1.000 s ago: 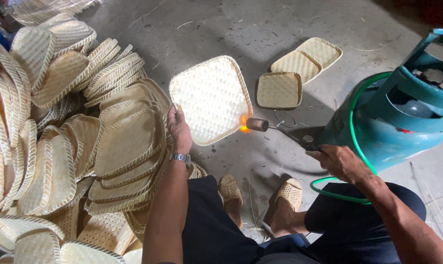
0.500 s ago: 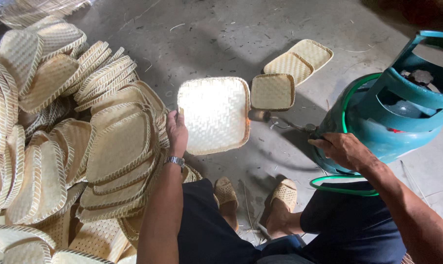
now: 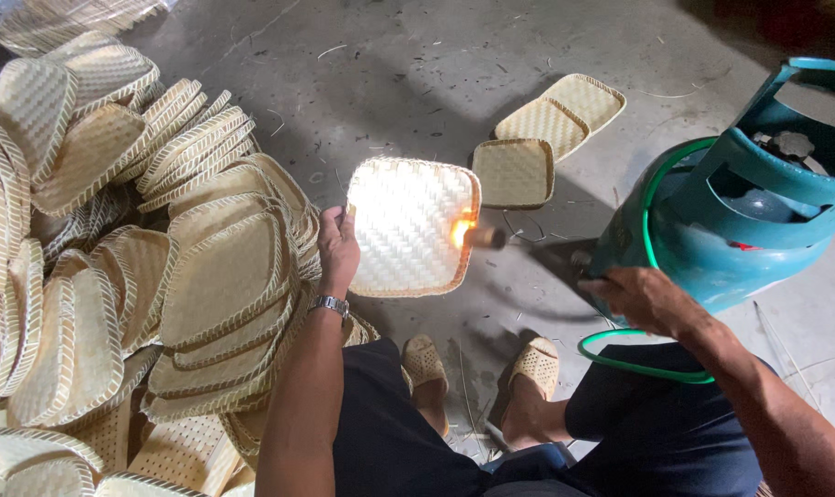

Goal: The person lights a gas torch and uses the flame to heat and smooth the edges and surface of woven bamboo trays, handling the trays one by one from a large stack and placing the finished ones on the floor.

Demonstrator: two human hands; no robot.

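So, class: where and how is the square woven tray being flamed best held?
By its left rim, from the left, as the left hand holds it. The square woven tray is flat with a raised rim that fingers can pinch, and the torch flame licks its right edge.

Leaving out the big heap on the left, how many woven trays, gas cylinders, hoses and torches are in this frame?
Woven trays: 4, one in the left hand at the flame, three on the floor
Gas cylinder: 1
Green hose: 1
Torch, right hand: 1
Total: 7
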